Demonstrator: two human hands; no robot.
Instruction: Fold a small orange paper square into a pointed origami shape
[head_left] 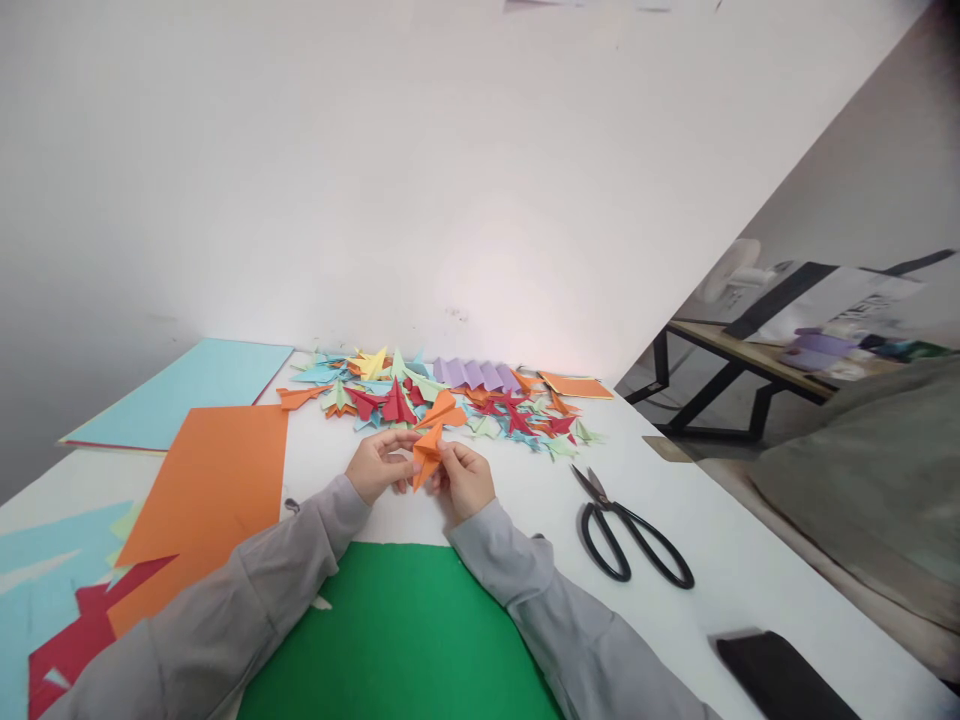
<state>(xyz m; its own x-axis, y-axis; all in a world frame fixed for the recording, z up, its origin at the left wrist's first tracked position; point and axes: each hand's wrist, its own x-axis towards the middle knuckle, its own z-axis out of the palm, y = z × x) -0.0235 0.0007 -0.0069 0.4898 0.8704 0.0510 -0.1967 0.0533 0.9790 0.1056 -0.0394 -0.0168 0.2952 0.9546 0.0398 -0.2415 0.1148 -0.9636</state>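
Note:
Between my two hands is a small folded orange paper plane (427,452), its point angled down toward me. My left hand (382,464) pinches its left side, and my right hand (463,476) grips its right side with the thumb on top. Some of the fingers behind the paper are hidden. Just beyond it another orange paper plane (444,410) lies at the front of a heap of small folded paper planes (397,402) in red, yellow, green, blue and orange. Below my hands lies a green sheet (397,630).
Black-handled scissors (616,530) lie on the white table at right, blades pointing away. A black flat object (780,672) is nearer. Orange sheets (217,480), blue sheets (187,390) and red scraps (71,640) lie left. Purple pleated paper (472,375) rests near the wall.

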